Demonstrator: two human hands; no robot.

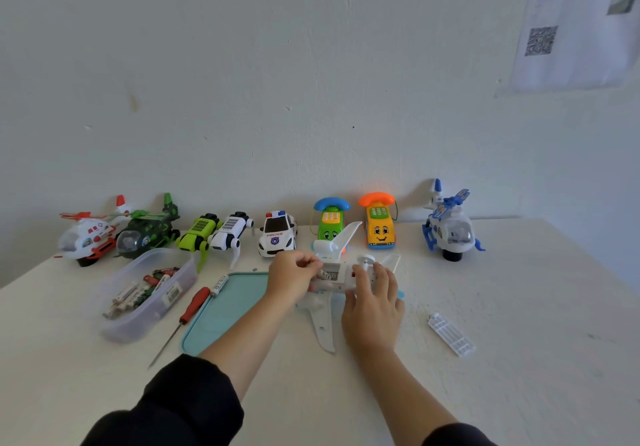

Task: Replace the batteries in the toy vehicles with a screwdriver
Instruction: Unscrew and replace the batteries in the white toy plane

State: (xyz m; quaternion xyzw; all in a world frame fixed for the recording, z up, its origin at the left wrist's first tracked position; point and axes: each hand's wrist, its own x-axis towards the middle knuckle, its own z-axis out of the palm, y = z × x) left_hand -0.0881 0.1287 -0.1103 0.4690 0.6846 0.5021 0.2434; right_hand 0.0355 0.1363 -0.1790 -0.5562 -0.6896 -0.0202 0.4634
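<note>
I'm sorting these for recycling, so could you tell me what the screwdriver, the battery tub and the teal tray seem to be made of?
Screwdriver: glossy red handle, probably hard plastic; thin grey shaft looks like metal.
Battery tub: clear, slightly cloudy plastic, since the batteries show through its wall.
Teal tray: matte, rounded corners and raised rim; plastic or silicone, the look leaves it open.

The toy plane (pixel 337 277) lies in the middle of the table (pixel 519 307), right of the tray (pixel 221 310); the screwdriver (pixel 183 319) lies between tray and battery box (pixel 149 293); other toys (pixel 277 232) stand behind, along the wall; the battery cover (pixel 450 334) lies far right.
</note>
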